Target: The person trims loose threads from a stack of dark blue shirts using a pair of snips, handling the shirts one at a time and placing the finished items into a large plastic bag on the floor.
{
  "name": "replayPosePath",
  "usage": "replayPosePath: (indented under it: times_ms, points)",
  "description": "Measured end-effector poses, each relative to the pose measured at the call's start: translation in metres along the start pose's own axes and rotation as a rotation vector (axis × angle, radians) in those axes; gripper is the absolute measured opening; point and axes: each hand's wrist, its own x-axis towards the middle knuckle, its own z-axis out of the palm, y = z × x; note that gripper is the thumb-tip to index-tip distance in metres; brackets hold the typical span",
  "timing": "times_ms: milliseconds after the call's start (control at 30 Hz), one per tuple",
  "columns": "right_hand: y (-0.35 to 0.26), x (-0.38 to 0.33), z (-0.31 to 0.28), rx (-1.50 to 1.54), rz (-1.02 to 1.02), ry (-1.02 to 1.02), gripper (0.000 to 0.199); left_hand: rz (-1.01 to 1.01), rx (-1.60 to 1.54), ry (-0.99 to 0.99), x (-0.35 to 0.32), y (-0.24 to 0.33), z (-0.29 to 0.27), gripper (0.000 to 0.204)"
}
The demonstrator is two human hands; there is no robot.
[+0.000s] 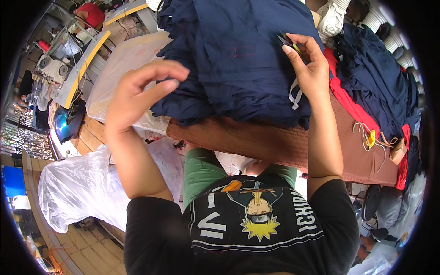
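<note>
A thick pile of navy blue garments [238, 87] lies in front of me, its top piece spread fairly flat. On that piece shows a small rectangle of red thread [243, 51]. Between the thumb and fingers of my right hand [312, 68] is a pair of thread snips [283, 40], dark blades pointing up and left, with a bit of yellow at the handle. A white cord [295, 95] hangs on the cloth below that hand. My left hand [137, 91] is raised over the pile's left edge, fingers curved, thumb apart, holding nothing.
The pile rests on a brown quilted cover [238, 140]. To the right are red cloth [350, 103], more navy garments [373, 78] and a yellow item with cords [370, 139]. Plastic sheeting [82, 183] and a sewing machine [55, 68] stand left. Someone in red [91, 14] is far left.
</note>
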Motion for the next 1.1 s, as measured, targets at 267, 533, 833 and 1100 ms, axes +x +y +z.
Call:
replayPosePath:
  times_ms: [267, 533, 833, 1100]
  points:
    - [-0.029, -0.015, 0.006, -0.04, -0.184, -0.12, 0.029, 0.121, 0.575, 0.577, 0.032, -0.074, 0.105, 0.038]
    - [-0.038, -0.025, 0.018, -0.139, -0.112, -0.376, 0.034, 0.304, 0.684, 0.307, 0.03, -0.068, 0.081, 0.028]
    - [-0.042, -0.02, 0.057, -0.003, -0.087, -0.383, 0.024, 0.364, 0.646, 0.254, 0.045, -0.082, 0.073, 0.022]
    - [-0.028, -0.024, 0.075, 0.034, -0.057, -0.379, 0.018, 0.108, 0.165, 0.403, 0.048, -0.085, 0.08, 0.013]
